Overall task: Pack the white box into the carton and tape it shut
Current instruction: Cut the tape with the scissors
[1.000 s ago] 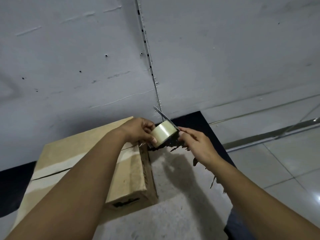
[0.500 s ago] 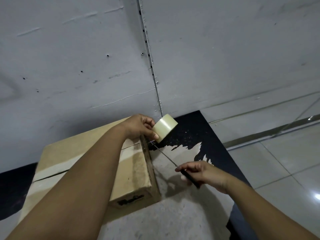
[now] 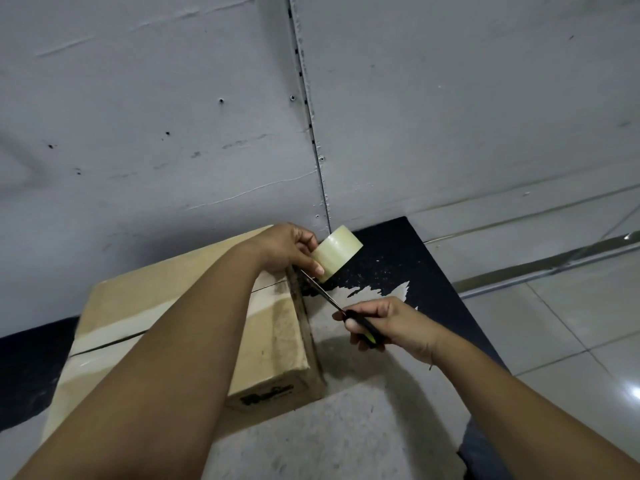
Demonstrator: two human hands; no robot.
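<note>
my left hand (image 3: 289,247) fingers clamp the tape roll (image 3: 336,252) just past the carton (image 3: 194,327) edge; my right hand (image 3: 391,327) grips the scissors (image 3: 341,311), blades running up-left toward the roll. the tape to cut sits between both hands.

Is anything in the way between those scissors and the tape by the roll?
Nothing visible. The scissors in the right hand point straight up to just below the tape roll held by the left hand.
</note>
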